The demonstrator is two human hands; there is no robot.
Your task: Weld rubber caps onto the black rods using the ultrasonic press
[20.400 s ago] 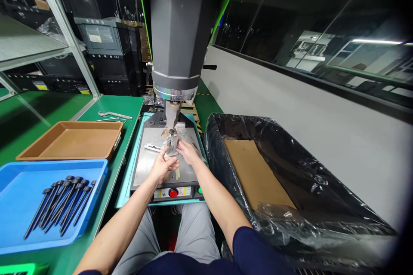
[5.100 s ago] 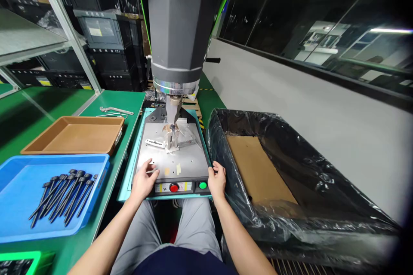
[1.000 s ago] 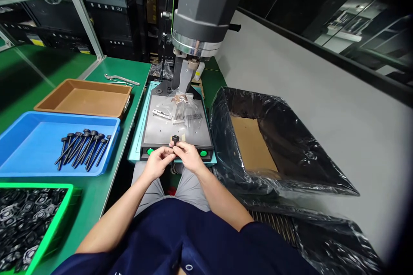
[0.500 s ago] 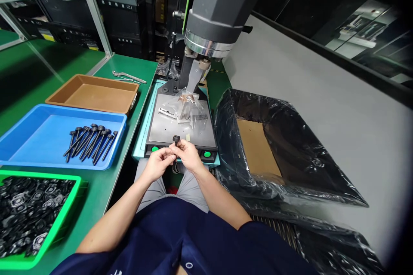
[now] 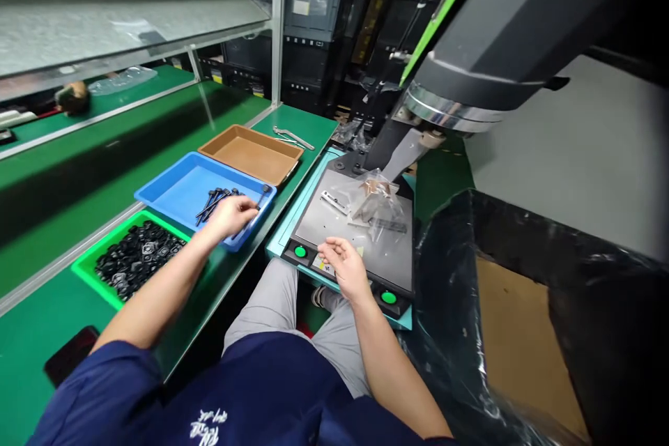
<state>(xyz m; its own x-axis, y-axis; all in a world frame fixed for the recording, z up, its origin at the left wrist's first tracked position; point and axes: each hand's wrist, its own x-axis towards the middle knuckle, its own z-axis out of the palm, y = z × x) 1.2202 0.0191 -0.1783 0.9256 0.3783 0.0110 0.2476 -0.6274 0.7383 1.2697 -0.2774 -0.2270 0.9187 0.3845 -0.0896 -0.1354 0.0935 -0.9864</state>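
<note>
My left hand (image 5: 233, 214) is over the right part of the blue tray (image 5: 172, 166), thumb and fingers pinched at the shank end of a black knob-headed bolt (image 5: 265, 189). That bolt's round head points away from me. More black bolts (image 5: 213, 202) lie in a heap in the tray, partly hidden behind the hand. My right hand (image 5: 345, 268) hovers above the front edge of the machine base (image 5: 313, 226), fingers loosely bent and apart, with nothing visible in them. It is between two green buttons, the left button (image 5: 300, 251) and the right button (image 5: 388, 297).
A green bin (image 5: 83, 268) of small black parts stands nearest on the bench, a brown tray (image 5: 235, 136) beyond the blue one. Wrenches (image 5: 293, 137) lie behind. The machine head (image 5: 460, 94) overhangs a plastic-wrapped fixture (image 5: 373, 202). A black-lined box (image 5: 449, 279) stands right.
My hands, earlier together at a bolt over the machine's front edge, have parted. The left has moved left to the blue tray; the right stays by the machine. The view has turned left.
</note>
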